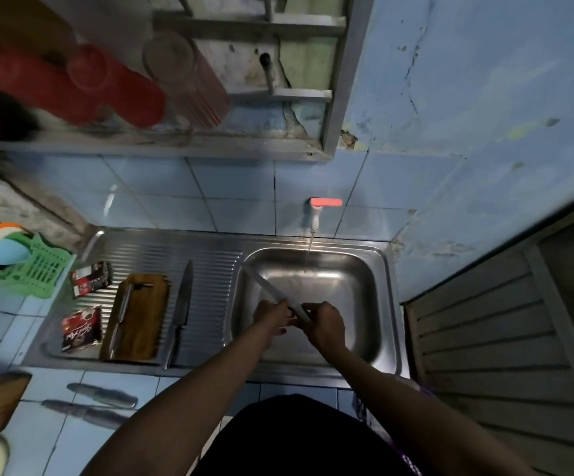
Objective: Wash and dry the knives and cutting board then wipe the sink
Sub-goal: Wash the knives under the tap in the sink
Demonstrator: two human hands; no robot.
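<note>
Head view — five knives (270, 292), one cutting board (141, 316).

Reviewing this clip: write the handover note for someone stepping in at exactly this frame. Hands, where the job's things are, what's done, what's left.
Right hand grips the handle of the knife; left hand holds its blade over the sink basin.
Tap is running, but the stream falls beyond the blade.
On the drainboard: large knife, and cutting board with another knife lying on it.
Two more knives lie on the tiled counter.
Done: nothing certain; one knife mid-wash.
Left: remaining knives, board, drying, wiping the sink.
</note>
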